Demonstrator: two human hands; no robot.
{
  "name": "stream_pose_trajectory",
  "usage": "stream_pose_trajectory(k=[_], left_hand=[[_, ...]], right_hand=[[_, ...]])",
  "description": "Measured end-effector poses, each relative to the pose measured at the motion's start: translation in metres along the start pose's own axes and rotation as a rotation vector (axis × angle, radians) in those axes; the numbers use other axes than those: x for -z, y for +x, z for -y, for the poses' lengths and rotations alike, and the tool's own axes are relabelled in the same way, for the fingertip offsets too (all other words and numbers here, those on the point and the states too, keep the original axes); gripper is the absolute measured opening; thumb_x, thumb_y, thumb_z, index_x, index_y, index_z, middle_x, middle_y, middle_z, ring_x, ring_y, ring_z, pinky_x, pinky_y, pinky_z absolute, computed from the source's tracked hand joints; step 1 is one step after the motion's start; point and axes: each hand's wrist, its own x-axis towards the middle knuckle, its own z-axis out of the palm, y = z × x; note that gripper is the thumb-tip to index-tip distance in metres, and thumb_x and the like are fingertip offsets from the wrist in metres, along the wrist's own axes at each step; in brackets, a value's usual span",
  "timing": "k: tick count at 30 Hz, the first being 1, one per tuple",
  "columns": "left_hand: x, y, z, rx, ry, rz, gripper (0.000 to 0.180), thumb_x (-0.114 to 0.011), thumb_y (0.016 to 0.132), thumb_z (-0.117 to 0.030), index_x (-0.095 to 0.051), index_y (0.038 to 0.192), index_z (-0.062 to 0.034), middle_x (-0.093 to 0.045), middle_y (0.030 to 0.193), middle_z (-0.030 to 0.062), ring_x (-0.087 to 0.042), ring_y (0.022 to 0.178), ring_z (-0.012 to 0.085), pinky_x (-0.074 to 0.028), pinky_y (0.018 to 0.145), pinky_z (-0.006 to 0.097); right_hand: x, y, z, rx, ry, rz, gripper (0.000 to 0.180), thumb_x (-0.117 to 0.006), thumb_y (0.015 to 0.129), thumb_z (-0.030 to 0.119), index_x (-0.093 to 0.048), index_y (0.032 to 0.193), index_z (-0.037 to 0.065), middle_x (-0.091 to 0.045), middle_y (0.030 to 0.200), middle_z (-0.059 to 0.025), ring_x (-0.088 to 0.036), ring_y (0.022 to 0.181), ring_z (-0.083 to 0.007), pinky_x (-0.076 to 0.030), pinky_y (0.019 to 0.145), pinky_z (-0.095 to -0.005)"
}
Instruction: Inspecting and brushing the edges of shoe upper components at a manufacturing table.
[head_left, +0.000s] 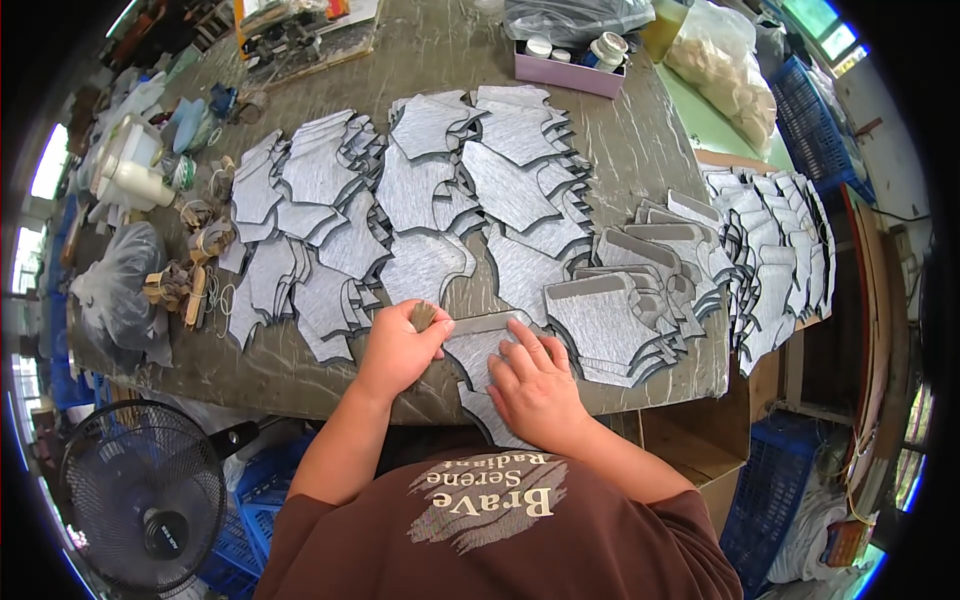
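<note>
L hand: left hand (pixel 400 348) closed round a small brown stub (pixel 424 316), end poking up past the fist; can't tell if it's a brush. Hand is upright btwn stacks & body, prob to keep the stub off the cloth

R hand: right hand (pixel 540 385) not gripping, fingers spread & pressed down, prob to stop the piece sliding

Hands: apart, w/ the work btwn them

Grey piece: grey piece (pixel 473 350) at near edge of table (pixel 650 150), lower end past the rim; darker strip on top edge faces away, prob turned so L hand can reach it. Can't tell if a 2nd piece lies under its lower end

Main stacks: grey stacks (pixel 430 190) fanned in overlapping rows, prob for easy pick-up one by one

R stack: strip-edged stack (pixel 600 320) just beside R hand, staggered so dark strips show, prob to keep them uncovered

Edges: near rim runs under R forearm; body close up to it

Room: tight on R & ahead; more bare tabletop L of left hand, along near rim. Fan (pixel 150 500) is off that corner, below table level
</note>
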Motion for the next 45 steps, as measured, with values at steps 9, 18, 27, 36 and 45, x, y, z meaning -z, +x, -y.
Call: stream_pose_trajectory(k=[9,18,27,36,45], left_hand=[[0.000,0.004,0.013,-0.067,0.066,-0.038,0.013,-0.066,0.081,-0.011,-0.061,0.080,0.0010,-0.059,0.061,0.0048,-0.055,0.049,0.0101,-0.044,0.048,0.025],[-0.008,-0.001,0.000,-0.400,0.768,-0.121,0.017,-0.066,0.076,-0.015,-0.062,0.085,-0.0008,-0.062,0.085,0.0187,-0.060,0.079,0.0371,-0.048,0.069,0.042],[0.003,-0.023,0.018,-0.459,-0.002,0.025,0.011,-0.066,0.078,0.002,-0.056,0.082,-0.0011,-0.061,0.084,0.0051,-0.058,0.075,0.0125,-0.046,0.069,0.026],[0.002,-0.027,0.013,-0.493,0.036,0.118,0.008,-0.068,0.077,0.000,-0.063,0.084,0.0000,-0.062,0.077,0.0004,-0.053,0.068,0.0054,-0.043,0.059,0.022],[-0.006,-0.021,0.011,-0.128,0.110,0.312,0.018,-0.067,0.082,-0.017,-0.065,0.088,-0.0007,-0.067,0.072,0.0068,-0.061,0.067,0.0083,-0.047,0.061,0.024]], right_hand=[[-0.001,0.002,0.003,-0.026,-0.038,0.012,0.025,-0.061,0.080,0.023,-0.057,0.098,0.006,-0.052,0.113,-0.0138,-0.041,0.125,-0.0286,-0.030,0.092,-0.0487],[0.001,0.001,-0.001,-0.031,-0.026,0.002,0.024,-0.061,0.078,0.024,-0.056,0.096,0.010,-0.048,0.128,-0.0176,-0.043,0.123,-0.0286,-0.030,0.091,-0.0509],[0.000,0.003,-0.012,-0.254,0.323,-0.392,0.056,-0.072,0.069,0.009,-0.048,0.119,0.004,-0.056,0.102,-0.0114,-0.050,0.098,-0.0298,-0.035,0.082,-0.0421],[-0.008,0.014,-0.008,-0.241,0.684,-0.342,0.017,-0.069,0.074,0.004,-0.059,0.087,0.005,-0.059,0.079,-0.0124,-0.056,0.076,-0.0311,-0.044,0.067,-0.0372],[-0.016,0.005,-0.028,-0.522,1.281,-0.834,0.009,-0.048,0.092,0.004,-0.049,0.101,0.004,-0.051,0.088,0.0002,-0.045,0.080,-0.0064,-0.038,0.074,-0.0208]])
